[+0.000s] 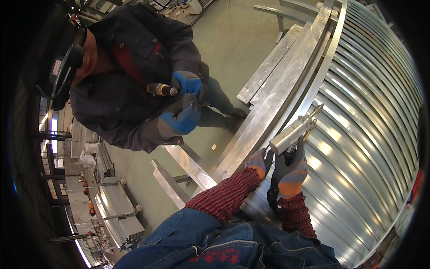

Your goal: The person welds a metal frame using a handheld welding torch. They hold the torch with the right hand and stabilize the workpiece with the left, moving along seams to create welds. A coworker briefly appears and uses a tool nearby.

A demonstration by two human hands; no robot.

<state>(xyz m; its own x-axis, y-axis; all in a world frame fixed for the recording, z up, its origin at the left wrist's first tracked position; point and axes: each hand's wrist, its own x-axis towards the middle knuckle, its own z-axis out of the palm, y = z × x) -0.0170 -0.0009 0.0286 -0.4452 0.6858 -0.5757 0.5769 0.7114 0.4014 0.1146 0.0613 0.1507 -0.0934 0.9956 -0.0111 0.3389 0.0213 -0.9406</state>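
Observation:
My right hand [291, 172], in a grey and orange glove, is closed around the lower part of a silver metal hand tool [289, 138]. This tool has a long smooth body and a narrow, jaw-like far end; its exact kind is unclear. Against its near end rests my left hand [260, 162], gloved alike, with its fingers partly hidden. Both hands are above a large curved panel of ribbed shiny metal [345, 166]. Something dark [272, 197] hangs beside my right wrist.
Across the panel's left edge, a co-worker in blue-grey gloves [181, 119] has a dark and brass-coloured tool [162, 89] at the chest. Long metal beams [277, 96] run along the panel. Stacked metal profiles [121, 215] lie at the lower left.

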